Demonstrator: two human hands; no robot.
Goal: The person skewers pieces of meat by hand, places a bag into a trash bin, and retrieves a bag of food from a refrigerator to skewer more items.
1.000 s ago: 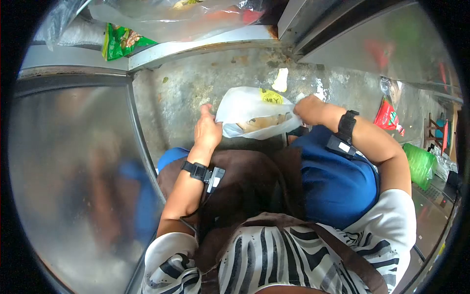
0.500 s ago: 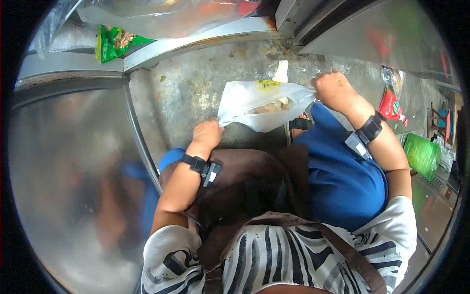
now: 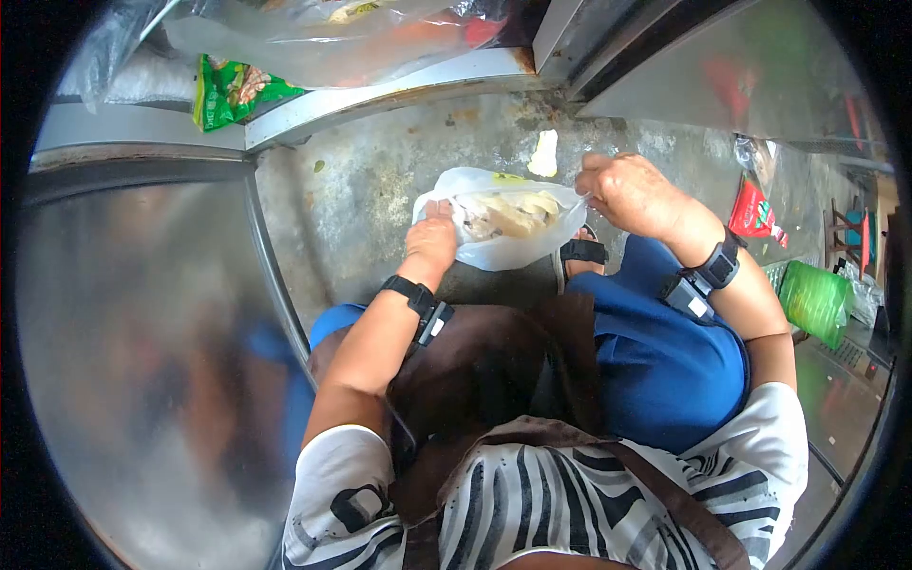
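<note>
Head view: bag [image 3: 513, 255] seemingly being held open; right hand [image 3: 636, 195] pinches rim, left hand [image 3: 432, 242] touches opposite side, grip unclear. Wants steady edges.

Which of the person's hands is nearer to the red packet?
Right. The right hand, at the white plastic bag's right end, is a little to the packet's left; the left hand is farther left, at the bag's other end.

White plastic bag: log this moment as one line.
left hand: on bag's near-left edge | right hand: gripping right edge | white plastic bag: mouth open, pale contents visible
</note>
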